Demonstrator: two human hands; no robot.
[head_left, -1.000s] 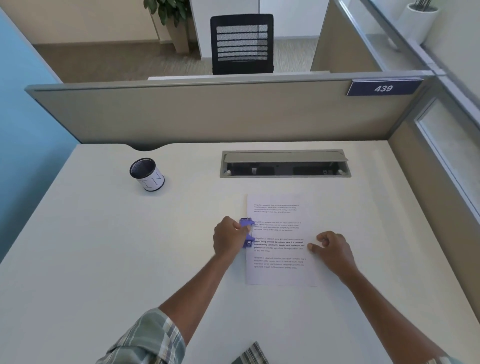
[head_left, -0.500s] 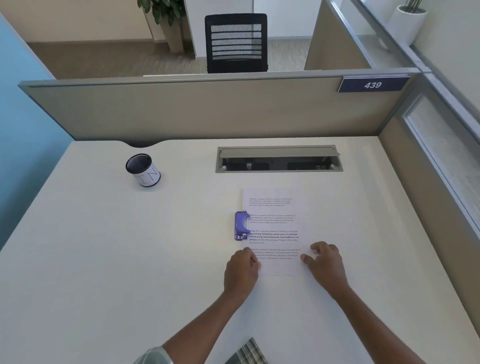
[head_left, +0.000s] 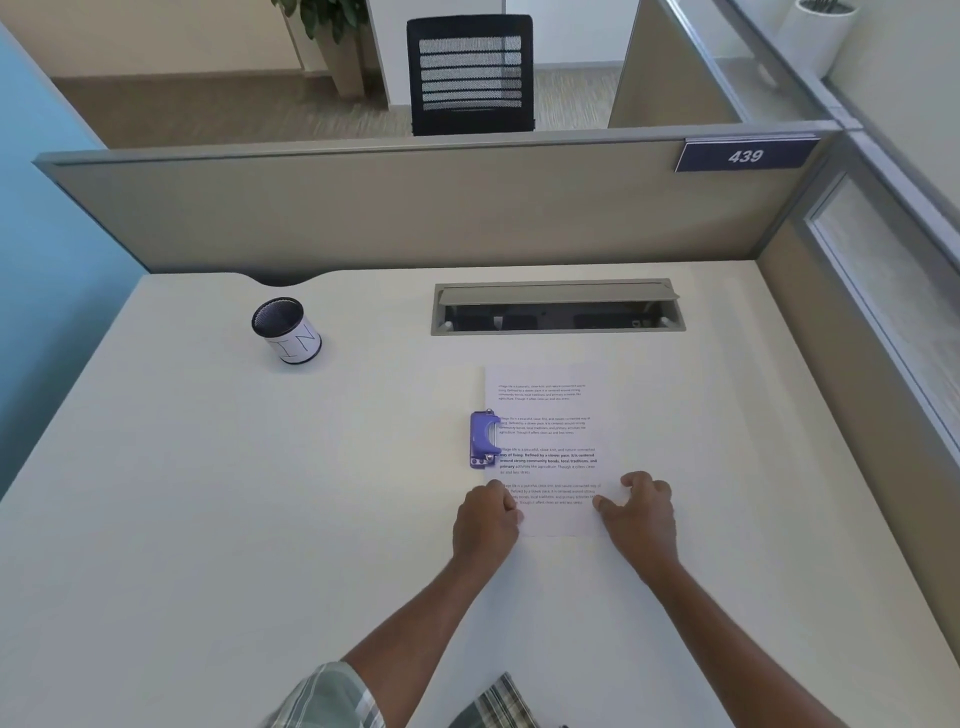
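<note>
A printed sheet of paper (head_left: 545, 431) lies flat on the white desk (head_left: 208, 519). A purple hole punch (head_left: 484, 439) sits clamped over the sheet's left edge, about halfway along it. My left hand (head_left: 485, 525) has its fingers curled at the sheet's lower left edge and pinches it there. My right hand (head_left: 641, 512) is at the lower right edge, fingers curled and thumb on top of the paper. Neither hand touches the punch.
A black mesh pen cup (head_left: 285, 330) with a white label stands at the back left. An open cable tray (head_left: 556, 309) is set into the desk behind the sheet. Grey partitions (head_left: 415, 208) close off the back and right sides.
My left hand let go of the hole punch and came back to the sheet's lower left edge. My right hand slid a little nearer along the right edge.
</note>
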